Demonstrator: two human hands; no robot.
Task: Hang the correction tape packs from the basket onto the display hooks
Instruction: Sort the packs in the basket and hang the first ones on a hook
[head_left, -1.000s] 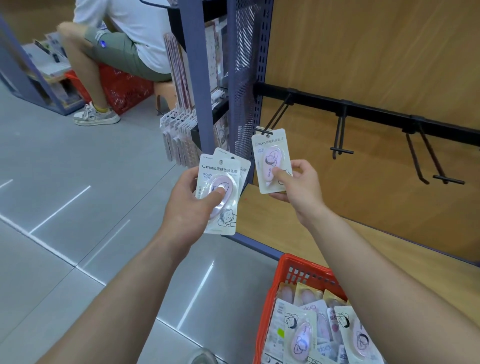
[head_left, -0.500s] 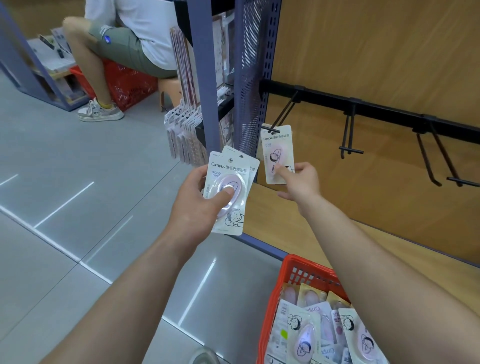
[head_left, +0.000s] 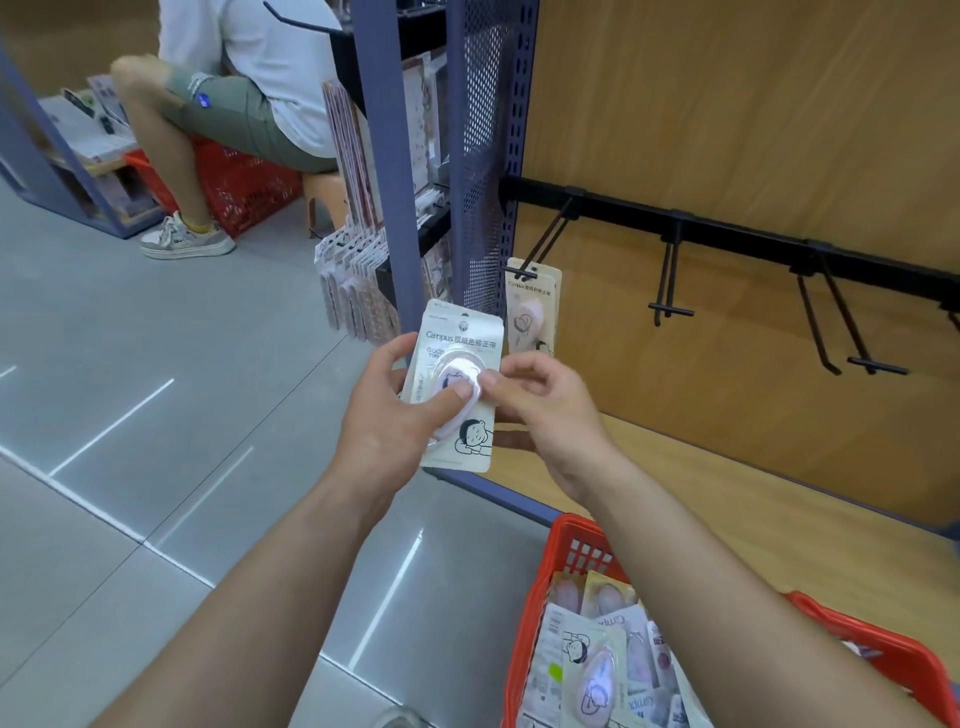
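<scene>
pack (head_left: 464, 339) | long axis near-vertical, header up | left hand (head_left: 385, 422) grips

Leftmost hook (head_left: 545, 241) blocked by hung pack (head_left: 532, 317); middle hook (head_left: 670, 280) bare, open frontally; perforated post (head_left: 483, 156) walls left

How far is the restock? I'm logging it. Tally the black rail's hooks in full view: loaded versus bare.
Loaded hook, carrying hung correction tape: 1
Bare hooks: 2
Total: 3 in full view; a cut-off hook at the right edge is not counted.
</scene>
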